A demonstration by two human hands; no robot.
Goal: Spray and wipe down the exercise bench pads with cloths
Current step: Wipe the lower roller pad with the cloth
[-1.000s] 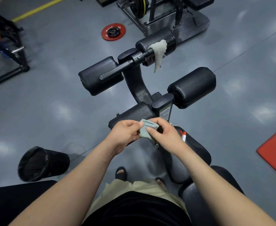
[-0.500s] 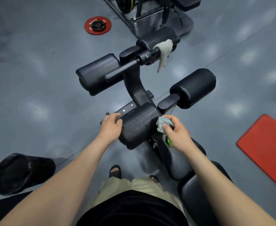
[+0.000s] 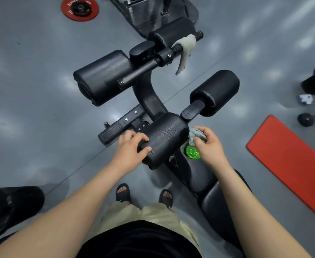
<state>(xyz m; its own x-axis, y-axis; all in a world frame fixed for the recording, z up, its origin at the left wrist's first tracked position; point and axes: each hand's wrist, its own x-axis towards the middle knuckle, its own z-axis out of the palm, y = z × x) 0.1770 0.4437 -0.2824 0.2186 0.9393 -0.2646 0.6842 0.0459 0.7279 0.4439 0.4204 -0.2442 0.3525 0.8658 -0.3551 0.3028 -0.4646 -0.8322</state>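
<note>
1. Since a second ago the left grip (image 3: 132,148) has let go of the grey cloth (image 3: 195,135) and now curls round the left end of the wet roller pad (image 3: 166,136).
2. The right grip (image 3: 210,146) is clamped on the bunched grey cloth at the pad's right end, just above a green bottle (image 3: 192,152) lying on the bench surface (image 3: 199,174).
3. A second cloth (image 3: 185,51) hangs over the far bar.

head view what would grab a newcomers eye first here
Probably the bright green object on the bench seat at centre, just under the right hand, which pinches a grey cloth. Beside it, the left hand grips the end of a black roller pad beaded with droplets. The red mat on the grey floor at right and a pale cloth draped over the upper bar also stand out.
</note>
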